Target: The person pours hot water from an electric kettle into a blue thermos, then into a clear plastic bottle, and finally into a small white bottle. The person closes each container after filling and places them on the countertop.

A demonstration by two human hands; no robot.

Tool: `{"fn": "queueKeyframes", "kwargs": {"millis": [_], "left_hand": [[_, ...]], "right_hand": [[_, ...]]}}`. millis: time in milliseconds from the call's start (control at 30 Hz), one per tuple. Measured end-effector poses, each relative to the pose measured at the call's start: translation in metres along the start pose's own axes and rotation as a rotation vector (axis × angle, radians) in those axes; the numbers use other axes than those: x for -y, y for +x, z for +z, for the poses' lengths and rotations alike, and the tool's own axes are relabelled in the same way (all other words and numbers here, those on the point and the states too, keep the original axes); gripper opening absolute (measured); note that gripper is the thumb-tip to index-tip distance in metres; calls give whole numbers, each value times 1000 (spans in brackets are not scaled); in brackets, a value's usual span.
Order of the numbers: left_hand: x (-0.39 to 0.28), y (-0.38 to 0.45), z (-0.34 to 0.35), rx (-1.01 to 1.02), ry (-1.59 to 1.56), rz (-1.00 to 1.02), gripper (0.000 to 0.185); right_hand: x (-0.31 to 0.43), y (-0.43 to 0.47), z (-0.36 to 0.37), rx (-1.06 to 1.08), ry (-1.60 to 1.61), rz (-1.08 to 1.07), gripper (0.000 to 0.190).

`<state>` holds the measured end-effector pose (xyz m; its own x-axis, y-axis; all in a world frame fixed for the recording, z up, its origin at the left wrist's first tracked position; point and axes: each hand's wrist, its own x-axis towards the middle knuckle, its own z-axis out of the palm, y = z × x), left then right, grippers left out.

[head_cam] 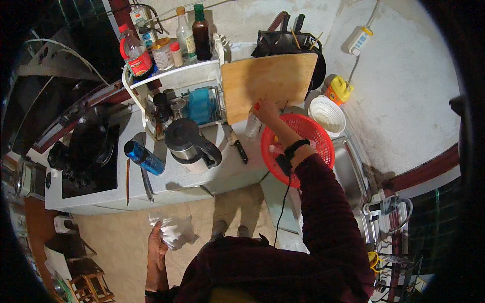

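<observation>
My left hand (157, 239) holds a crumpled white cloth (176, 231) over the tiled floor, in front of the counter. At the back of the counter, my right hand (268, 113) is closed around the red-capped top of a clear plastic bottle (252, 128). This bottle stands upright, or nearly so, before a wooden cutting board (271, 81) that leans at the back. Beneath my right forearm is a red plastic colander basket (326, 146) with a few small items inside, partly hidden by the arm. A black-handled knife (239, 149) lies to the left of the bottle.
A thermal jug (185, 142) and a blue bottle (146, 157) stand on the counter, near chopsticks (128, 181). Behind them is a white rack (132, 91) with sauce bottles. A white basket (327, 115) and steel sink (348, 170) are at right, a cooktop (91, 178) at left.
</observation>
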<state>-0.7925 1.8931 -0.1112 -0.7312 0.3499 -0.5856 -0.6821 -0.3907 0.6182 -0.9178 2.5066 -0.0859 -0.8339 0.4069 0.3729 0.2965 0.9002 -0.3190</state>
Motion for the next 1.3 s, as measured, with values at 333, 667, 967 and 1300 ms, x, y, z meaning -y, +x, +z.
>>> {"fn": "queueKeyframes", "kwargs": {"millis": [333,667,967,1300], "left_hand": [[11,-9,-17,-45,-40,28,44],[13,-8,-42,-62,-13,11,45],[18,0,-29,12,-28,0,39],[24,15,-25,-12,7,-32,40]], "right_hand": [[-28,44,20,9,223,261,36],[-36,44,41,-133,264,247,42],[-61,25,22,-103,275,261,42],[-91,9,42,7,303,311,40]]}}
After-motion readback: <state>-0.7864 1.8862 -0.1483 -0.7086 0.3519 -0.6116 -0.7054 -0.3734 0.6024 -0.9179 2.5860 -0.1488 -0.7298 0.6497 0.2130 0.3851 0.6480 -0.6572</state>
